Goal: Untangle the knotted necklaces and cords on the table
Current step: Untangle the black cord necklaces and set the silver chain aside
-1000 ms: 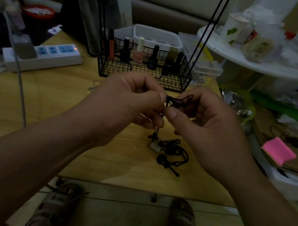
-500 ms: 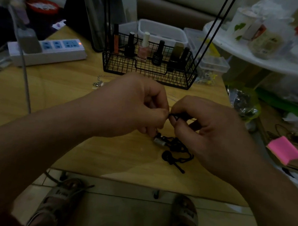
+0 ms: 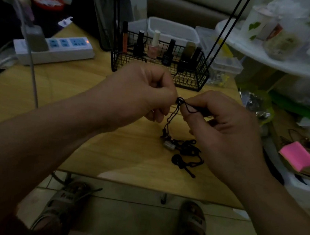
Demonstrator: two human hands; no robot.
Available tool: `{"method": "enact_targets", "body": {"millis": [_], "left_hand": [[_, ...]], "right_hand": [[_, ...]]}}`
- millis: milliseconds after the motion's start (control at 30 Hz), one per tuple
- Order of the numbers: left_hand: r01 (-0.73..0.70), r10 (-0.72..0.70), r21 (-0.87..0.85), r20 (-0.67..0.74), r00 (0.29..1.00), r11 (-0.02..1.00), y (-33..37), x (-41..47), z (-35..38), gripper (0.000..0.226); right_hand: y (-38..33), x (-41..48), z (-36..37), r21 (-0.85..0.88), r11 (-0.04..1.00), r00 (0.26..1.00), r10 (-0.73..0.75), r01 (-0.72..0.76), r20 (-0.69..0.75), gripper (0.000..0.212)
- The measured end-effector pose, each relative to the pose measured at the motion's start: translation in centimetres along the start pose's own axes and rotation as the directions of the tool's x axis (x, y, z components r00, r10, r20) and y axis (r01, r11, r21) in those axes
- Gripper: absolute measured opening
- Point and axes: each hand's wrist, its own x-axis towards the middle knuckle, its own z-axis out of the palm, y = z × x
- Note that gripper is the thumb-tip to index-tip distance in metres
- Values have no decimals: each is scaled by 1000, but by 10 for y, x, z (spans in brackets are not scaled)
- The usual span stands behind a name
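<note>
A knotted black cord necklace hangs between my two hands above the wooden table. My left hand pinches the knot at its top with curled fingers. My right hand pinches a loop of the same cord just to the right of the knot. The cord drops down to a small silver pendant and a tangled black heap lying on the table by my right wrist.
A black wire basket of nail polish bottles stands just behind my hands. A white power strip lies at the back left. Clutter and a pink pad fill the right side. The table's front edge is close below the heap.
My hands rose slightly and drew apart a little, so the cord now hangs stretched from the knot down to the pendant. The heap stays on the table.
</note>
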Motion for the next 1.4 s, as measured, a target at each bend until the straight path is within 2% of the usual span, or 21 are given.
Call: {"method": "enact_targets", "body": {"millis": [100, 167, 233, 267, 333, 400, 500, 700, 800, 867, 967, 1033, 1100, 1300, 1400], "left_hand": [[-19, 10, -112, -83, 997, 994, -1, -1, 7, 12], [-23, 5, -175, -104, 995, 984, -2, -2, 12, 14], [-7, -15, -212, -99, 995, 977, -2, -4, 16, 15], [9, -31, -229, -94, 995, 973, -3, -5, 17, 16], [33, -61, -262, -102, 993, 965, -4, -5, 18, 20], [45, -81, -284, -118, 990, 958, -4, -4, 18, 20], [57, -99, -302, -126, 987, 952, -6, -2, 21, 19], [55, -82, -257, -93, 992, 965, -10, -2, 27, 13], [44, -66, -218, -93, 993, 975, -11, -2, 26, 9], [26, -43, -171, -98, 994, 985, -12, -3, 24, 9], [-48, 48, 3, -122, 991, 999, -14, -5, 24, 9], [-98, 112, 106, -138, 984, 990, -15, -6, 27, 10], [-117, 136, 128, -144, 980, 985, -15, -8, 29, 10], [-66, 64, -16, -102, 993, 998, -13, -6, 27, 8], [-59, 58, -5, -105, 993, 998, -14, -5, 28, 9]], "right_hand": [[-9, 0, 4, 243, 956, 983, 180, -167, -32, 10], [-15, 1, 3, 429, 856, 951, 310, -289, 23, 10], [-16, 2, 2, 526, 761, 913, 399, -380, 82, 8], [-14, 3, 1, 515, 756, 900, 430, -404, 75, 6], [-8, 1, -3, 386, 831, 893, 448, -401, -35, 10], [-8, -2, -7, 248, 912, 924, 363, -326, -122, 11], [-17, -7, -3, 195, 952, 962, 257, -236, -89, 11], [-13, 1, 2, 192, 937, 947, 311, -292, -78, 9], [-12, 1, 3, 171, 946, 954, 291, -275, -76, 10], [-13, 0, 3, 118, 960, 963, 262, -253, -66, 10], [-12, 0, 3, 51, 968, 968, 248, -246, -30, 9], [-12, 0, 3, 49, 966, 967, 253, -252, -19, 10], [-14, 1, 3, 79, 966, 968, 248, -246, -19, 13], [-14, 4, 4, 270, 926, 960, 279, -263, -21, 11], [-17, 0, 6, 245, 943, 969, 245, -226, -47, 14]]}}
